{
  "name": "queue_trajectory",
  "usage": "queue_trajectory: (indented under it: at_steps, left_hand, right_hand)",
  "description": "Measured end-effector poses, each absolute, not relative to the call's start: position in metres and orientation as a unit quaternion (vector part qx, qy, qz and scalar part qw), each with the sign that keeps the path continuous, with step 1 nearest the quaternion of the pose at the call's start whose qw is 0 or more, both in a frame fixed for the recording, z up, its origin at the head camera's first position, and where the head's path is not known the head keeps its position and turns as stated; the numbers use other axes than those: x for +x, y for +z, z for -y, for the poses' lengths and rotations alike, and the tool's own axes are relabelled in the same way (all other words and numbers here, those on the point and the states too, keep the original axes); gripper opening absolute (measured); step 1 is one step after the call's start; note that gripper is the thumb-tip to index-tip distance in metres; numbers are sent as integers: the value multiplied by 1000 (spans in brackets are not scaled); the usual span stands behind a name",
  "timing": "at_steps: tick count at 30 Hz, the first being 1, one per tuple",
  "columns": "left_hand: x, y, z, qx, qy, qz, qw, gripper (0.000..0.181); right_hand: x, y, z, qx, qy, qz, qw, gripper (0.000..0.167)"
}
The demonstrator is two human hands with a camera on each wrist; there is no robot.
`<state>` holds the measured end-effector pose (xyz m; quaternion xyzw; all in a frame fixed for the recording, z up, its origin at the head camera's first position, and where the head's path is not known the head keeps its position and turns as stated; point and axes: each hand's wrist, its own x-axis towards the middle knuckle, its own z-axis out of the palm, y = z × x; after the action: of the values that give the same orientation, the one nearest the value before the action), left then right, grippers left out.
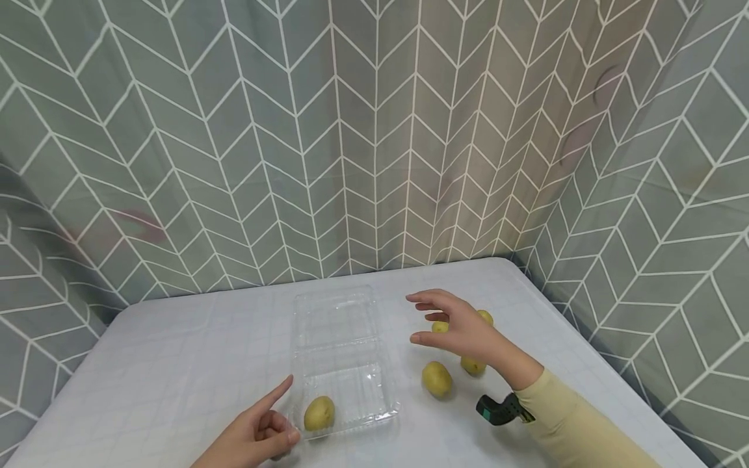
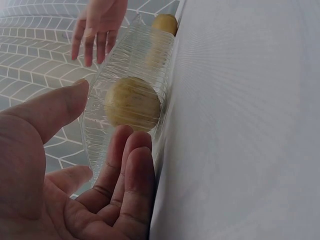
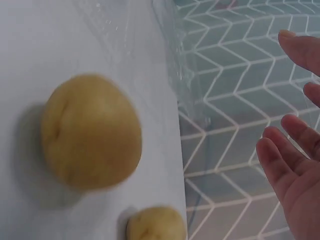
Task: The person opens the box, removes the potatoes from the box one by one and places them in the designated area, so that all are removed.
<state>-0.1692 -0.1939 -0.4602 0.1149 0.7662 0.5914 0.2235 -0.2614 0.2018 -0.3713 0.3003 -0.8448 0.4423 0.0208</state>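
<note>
A clear plastic clamshell box [image 1: 357, 393] lies with its lid folded back. One potato [image 1: 319, 413] sits in the box's front left corner. My left hand [image 1: 257, 426] is at that corner, index finger extended and other fingers bent; in the left wrist view its thumb and fingertips are at the box's ribbed wall, without a clear grip. My right hand [image 1: 459, 328] hovers above the table right of the box, fingers spread from the thumb, holding nothing. Below and around it lie several loose potatoes, the nearest potato [image 1: 437, 379] in front; the hand partly hides others.
The raised lid [image 1: 336, 318] lies flat behind the box's base. A white cloth covers the table [image 1: 175, 364]. Patterned curtains [image 1: 363, 143] hang behind and at both sides. A black device [image 1: 503, 411] is strapped at the right wrist.
</note>
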Motion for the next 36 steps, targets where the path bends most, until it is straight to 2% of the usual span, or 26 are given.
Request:
queue_trajectory:
  at_steps: [17, 28, 36]
  left_hand:
    - [-168, -460, 191, 112, 587, -773, 214, 87]
    - [-170, -462, 191, 111, 591, -771, 211, 85]
    - [-169, -462, 192, 118, 591, -769, 212, 84]
  right_hand:
    - [-264, -370, -128, 388, 420, 819, -44, 60]
    - [-262, -385, -89, 438, 404, 799, -84, 54]
    - [-261, -396, -69, 471, 380, 791, -93, 50]
